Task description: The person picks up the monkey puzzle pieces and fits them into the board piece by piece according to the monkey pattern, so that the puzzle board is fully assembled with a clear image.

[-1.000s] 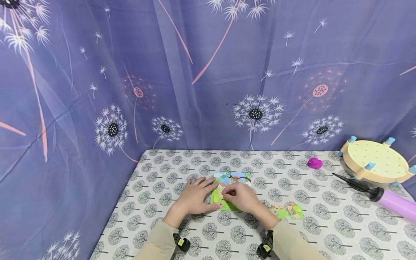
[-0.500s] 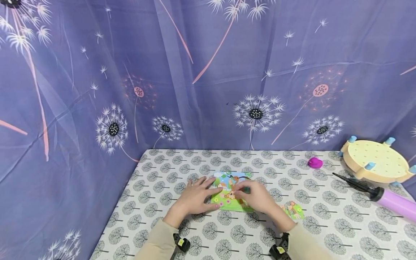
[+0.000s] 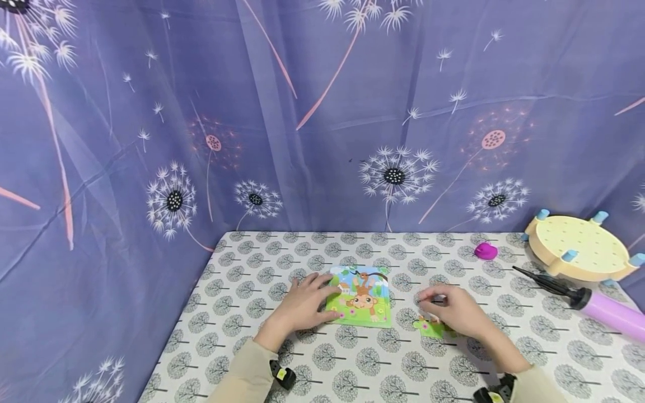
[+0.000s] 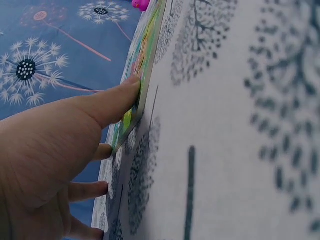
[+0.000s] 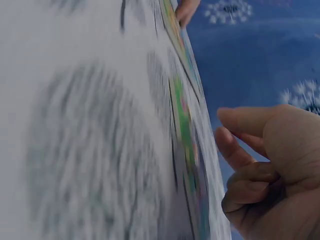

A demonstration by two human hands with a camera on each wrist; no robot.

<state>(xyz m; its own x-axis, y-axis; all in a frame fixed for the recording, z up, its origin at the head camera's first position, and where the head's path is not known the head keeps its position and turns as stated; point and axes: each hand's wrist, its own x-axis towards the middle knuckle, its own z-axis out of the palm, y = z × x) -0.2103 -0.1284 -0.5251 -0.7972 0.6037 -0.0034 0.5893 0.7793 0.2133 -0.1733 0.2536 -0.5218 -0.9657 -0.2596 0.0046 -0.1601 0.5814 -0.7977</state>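
Observation:
A square picture puzzle (image 3: 361,302) with a cartoon monkey hanging from a branch lies flat on the cloth. My left hand (image 3: 301,307) spreads over its left side; in the left wrist view the thumb (image 4: 122,97) rests on the board's near edge. To the right lie loose green puzzle pieces (image 3: 429,329), seen edge-on as a blurred green strip (image 5: 184,122) in the right wrist view. Over them hovers my right hand (image 3: 456,310), thumb and forefinger extended with a gap between them and the other fingers curled. Nothing shows between its fingertips, and it covers part of the pieces.
A purple toy duck (image 3: 486,251) sits toward the back right. Beyond it stands a pale yellow oval stool top (image 3: 582,246) with blue pegs. A lilac pump (image 3: 612,314) with a black nozzle lies at the right. Purple dandelion curtains (image 3: 312,168) hang behind the tree-print tablecloth (image 3: 347,358).
My right hand has left the puzzle and moved right to above the loose pieces, uncovering the monkey picture. The left hand has stayed on the board's left side.

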